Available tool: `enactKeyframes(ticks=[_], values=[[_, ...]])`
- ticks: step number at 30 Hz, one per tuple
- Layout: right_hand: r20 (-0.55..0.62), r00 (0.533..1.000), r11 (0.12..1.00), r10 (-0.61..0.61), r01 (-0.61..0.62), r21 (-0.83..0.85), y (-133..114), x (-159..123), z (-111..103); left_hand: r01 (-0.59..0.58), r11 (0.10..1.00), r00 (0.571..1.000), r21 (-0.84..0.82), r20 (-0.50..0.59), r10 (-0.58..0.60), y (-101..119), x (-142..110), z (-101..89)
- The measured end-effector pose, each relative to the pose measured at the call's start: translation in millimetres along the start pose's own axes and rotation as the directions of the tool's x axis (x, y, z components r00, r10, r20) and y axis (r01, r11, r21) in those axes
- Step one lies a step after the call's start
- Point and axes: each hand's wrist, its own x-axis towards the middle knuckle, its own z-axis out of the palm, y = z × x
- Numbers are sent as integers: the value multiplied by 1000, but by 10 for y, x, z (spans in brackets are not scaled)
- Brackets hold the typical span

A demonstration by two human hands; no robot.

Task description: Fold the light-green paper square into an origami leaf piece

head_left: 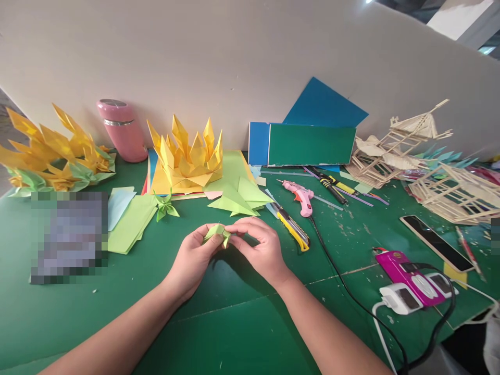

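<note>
A small folded light-green paper piece (216,233) is held between both hands above the green table. My left hand (194,251) pinches its left side, thumb in front. The fingertips of my right hand (260,245) grip its right edge. Just beyond lie a finished green paper flower (165,205) and several folded green paper pieces (242,198). Flat green paper sheets (130,221) are stacked to the left. A yellow paper crown (191,156) of pointed petals stands on coloured sheets behind.
Right of my hands lie a yellow utility knife (292,228) and a pink glue gun (300,197) with a black cord. A magenta power strip (410,278), phone (435,243) and stick models (390,153) occupy the right. A pink flask (124,133) stands by the wall.
</note>
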Motion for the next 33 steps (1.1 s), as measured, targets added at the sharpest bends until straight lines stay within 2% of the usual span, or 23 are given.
enactKeyframes(ticks=[5,11,14,19,24,28,33], values=[[-22,998,997,52,-51,51,-2,-5,5,-41,999,999,16,-20,41,-8,-24,9],[-18,985,956,171,-162,245,6,17,6,-40,998,999,-45,33,42,41,-57,57],[7,975,919,224,-214,331,29,24,4,-50,997,998,-53,39,52,64,-71,76],[96,932,814,350,-353,461,39,28,3,-70,996,995,-58,64,74,38,-69,66],[155,913,745,377,-398,535,11,13,1,-69,996,992,-53,101,74,-1,-61,38],[148,934,791,325,-355,498,-3,-8,1,-65,995,993,-75,91,71,5,-63,43],[68,986,926,152,-166,338,-14,-8,-9,-57,997,998,-52,13,58,-12,-44,38]])
